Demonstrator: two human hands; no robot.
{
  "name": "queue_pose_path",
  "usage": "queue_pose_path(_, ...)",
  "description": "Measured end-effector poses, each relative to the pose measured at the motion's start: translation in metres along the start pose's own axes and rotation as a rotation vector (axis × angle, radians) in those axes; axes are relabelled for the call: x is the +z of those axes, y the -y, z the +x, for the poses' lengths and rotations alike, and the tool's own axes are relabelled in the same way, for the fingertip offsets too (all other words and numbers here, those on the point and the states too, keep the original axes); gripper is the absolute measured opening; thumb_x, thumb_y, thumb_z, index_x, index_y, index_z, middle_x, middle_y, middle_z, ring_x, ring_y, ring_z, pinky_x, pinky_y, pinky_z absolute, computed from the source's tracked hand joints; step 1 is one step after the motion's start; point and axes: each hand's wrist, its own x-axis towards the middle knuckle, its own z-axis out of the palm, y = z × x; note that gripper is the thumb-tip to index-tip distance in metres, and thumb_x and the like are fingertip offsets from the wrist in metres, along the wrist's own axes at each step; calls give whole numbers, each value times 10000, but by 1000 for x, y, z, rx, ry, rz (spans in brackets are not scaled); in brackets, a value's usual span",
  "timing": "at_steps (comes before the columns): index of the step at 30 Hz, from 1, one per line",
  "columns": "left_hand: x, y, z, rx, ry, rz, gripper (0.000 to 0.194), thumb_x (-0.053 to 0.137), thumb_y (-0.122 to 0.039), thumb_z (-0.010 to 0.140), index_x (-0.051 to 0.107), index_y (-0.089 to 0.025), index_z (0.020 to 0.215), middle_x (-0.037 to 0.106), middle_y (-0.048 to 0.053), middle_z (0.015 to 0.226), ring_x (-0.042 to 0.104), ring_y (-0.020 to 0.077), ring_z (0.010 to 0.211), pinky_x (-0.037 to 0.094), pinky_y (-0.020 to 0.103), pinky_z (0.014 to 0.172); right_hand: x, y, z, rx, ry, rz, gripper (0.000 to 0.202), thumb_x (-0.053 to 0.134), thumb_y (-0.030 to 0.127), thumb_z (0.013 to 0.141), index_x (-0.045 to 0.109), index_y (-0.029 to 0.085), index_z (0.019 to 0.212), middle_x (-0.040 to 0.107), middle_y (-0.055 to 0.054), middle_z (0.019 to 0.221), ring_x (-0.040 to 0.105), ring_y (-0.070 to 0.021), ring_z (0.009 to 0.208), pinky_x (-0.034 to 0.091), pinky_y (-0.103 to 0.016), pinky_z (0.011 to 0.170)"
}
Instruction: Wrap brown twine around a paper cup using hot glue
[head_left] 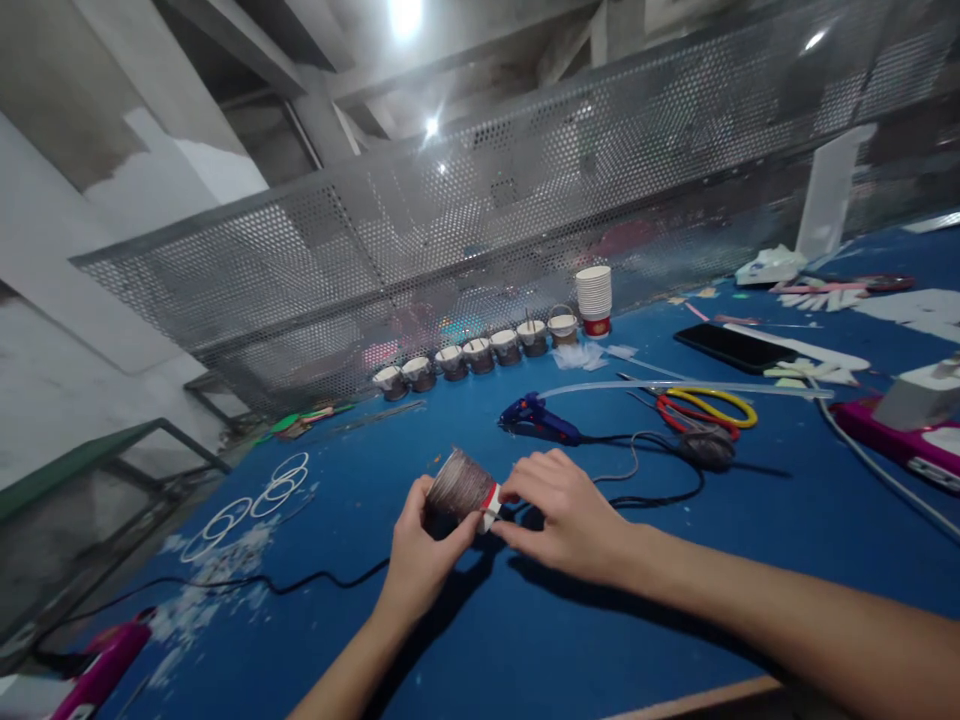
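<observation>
A paper cup (460, 487), mostly wrapped in grey-brown yarn, is tilted on its side above the blue table. Its red and white end points right. My left hand (421, 545) grips it from the left and below, thumb near the red band. At the white end, the fingers of my right hand (551, 510) are bent in a pinch close to the rim; whether they hold yarn is too small to tell. Grey yarn runs right toward a yarn ball (709, 447). A blue glue gun (540, 418) lies behind my right hand, with a clear glue stick in it.
Several wrapped cups (478, 356) stand in a row along the mesh panel (450, 270), beside a cup stack (594, 298). Right: scissors (712, 405), a phone (735, 347), a magenta power strip (900, 440). Left: white rings (281, 484), a black cable (300, 580), another magenta strip (112, 665).
</observation>
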Motion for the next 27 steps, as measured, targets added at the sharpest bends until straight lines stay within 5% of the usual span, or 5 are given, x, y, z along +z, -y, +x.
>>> queue_pose_path(8,4,-6,-5,13,104,-1,218,663,-300,684,508,-192,794,511,-32,734,510,140,685,449,264,651,9,-6,-3,-53,5,-10,128,583,186,877,620,163,757,640,-15,685,522,-145,665,275,-299,668)
queue_pose_path(18,3,-6,-7,182,134,127,182,623,-278,715,462,-197,745,444,-35,724,468,127,656,408,243,611,6,3,2,312,97,187,133,656,79,714,601,167,631,633,34,632,544,-107,613,306,-271,695)
queue_pose_path(27,-4,-1,-5,267,170,90,115,587,-240,728,479,-201,736,451,-17,738,456,142,674,400,258,623,3,5,3,385,132,244,116,653,110,706,611,176,621,640,38,632,559,-108,609,343,-282,718)
